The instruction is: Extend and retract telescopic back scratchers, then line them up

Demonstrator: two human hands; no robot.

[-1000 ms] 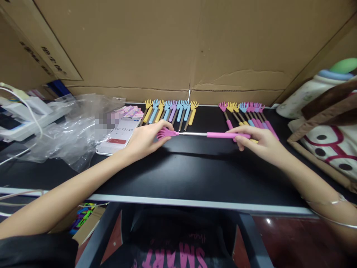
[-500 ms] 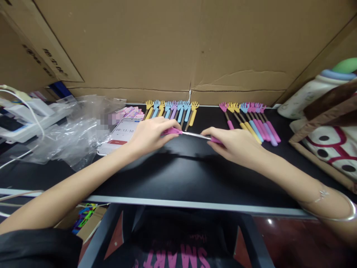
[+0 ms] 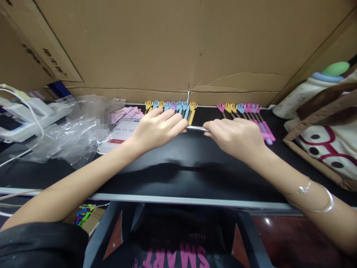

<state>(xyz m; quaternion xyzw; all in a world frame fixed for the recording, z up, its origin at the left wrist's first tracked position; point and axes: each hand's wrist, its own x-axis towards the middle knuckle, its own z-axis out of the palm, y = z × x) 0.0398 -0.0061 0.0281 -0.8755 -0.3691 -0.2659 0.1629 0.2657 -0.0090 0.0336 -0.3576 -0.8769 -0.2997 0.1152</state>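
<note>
A back scratcher is held level above the black table, and its silver rod (image 3: 196,128) shows between my hands. My left hand (image 3: 164,126) is closed around its left end, hiding the claw. Around the other end wraps my right hand (image 3: 234,136), covering most of the handle. Behind my left hand stands a row of back scratchers with yellow, blue and purple claws, such as a yellow one (image 3: 192,116). Beyond my right hand lies a second group in pink, yellow, blue and purple, including a pink one (image 3: 269,130).
A phone (image 3: 122,130) running a timer lies left of my left hand, beside crumpled clear plastic bags (image 3: 80,126) and pink packets (image 3: 129,111). A white power strip (image 3: 28,119) is farther left. On the right are a bottle (image 3: 302,96) and a fabric bag (image 3: 329,145). Cardboard (image 3: 167,48) walls the back.
Both hands have changed from fingertip holds to full wraps around the back scratcher. Less of the rod shows between them, and its pink claw is now covered.
</note>
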